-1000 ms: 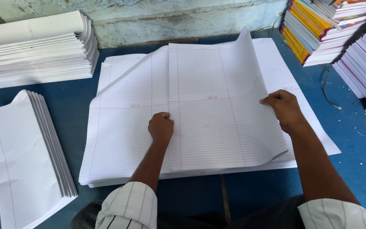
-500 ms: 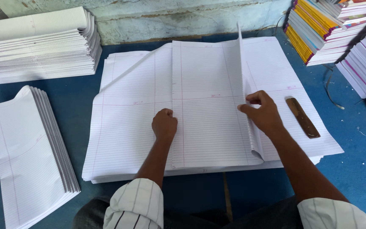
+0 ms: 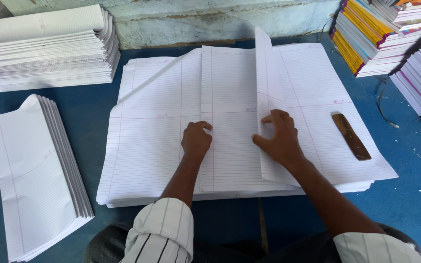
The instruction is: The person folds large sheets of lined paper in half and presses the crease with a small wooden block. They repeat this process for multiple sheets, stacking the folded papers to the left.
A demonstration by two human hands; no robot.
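Observation:
A thick stack of large ruled white sheets (image 3: pixel 317 136) lies on the blue table (image 3: pixel 405 204). The top sheet (image 3: pixel 230 112) is being folded over from the right, its right half standing nearly upright. My right hand (image 3: pixel 277 139) grips that raised flap near its lower edge. My left hand (image 3: pixel 197 139) is curled into a loose fist and presses down on the sheet just left of the fold line.
A brown wooden stick (image 3: pixel 351 136) lies on the sheets at right. Folded sheets (image 3: pixel 35 170) sit at left, another tall white stack (image 3: pixel 49 46) at back left. Piles of bound notebooks (image 3: pixel 395 39) stand at right.
My right hand has carried the sheet's right half leftward, from lying curled at right to standing upright near the middle. The wooden stick became visible. My left hand stayed put.

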